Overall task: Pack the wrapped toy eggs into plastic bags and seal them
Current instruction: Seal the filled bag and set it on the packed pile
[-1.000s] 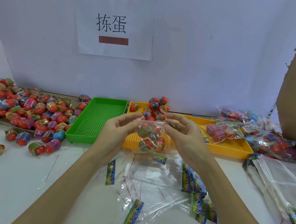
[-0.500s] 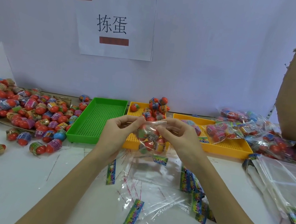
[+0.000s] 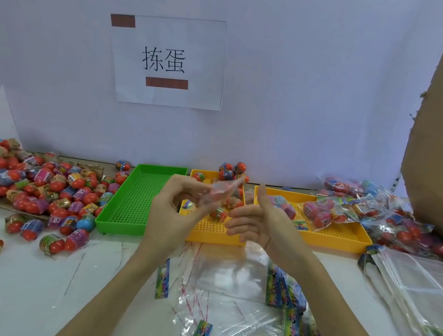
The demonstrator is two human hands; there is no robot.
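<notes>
White wall with taped paper sign, white table.

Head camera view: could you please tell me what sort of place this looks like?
Probably a small hand-packing workstation: a heap of wrapped toy eggs, sorting trays, a stack of empty plastic bags and a paper sign taped to the wall.

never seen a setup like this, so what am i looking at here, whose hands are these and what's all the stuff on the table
No machine here: the picture comes from a camera worn on a person's head, looking down at their own bare hands. The left hand pinches the top of a clear bag of wrapped toy eggs. The right hand is open beside it. On the white table lie a heap of loose eggs, a green tray, two yellow trays and empty clear bags. Packed bags pile up at right.
</notes>
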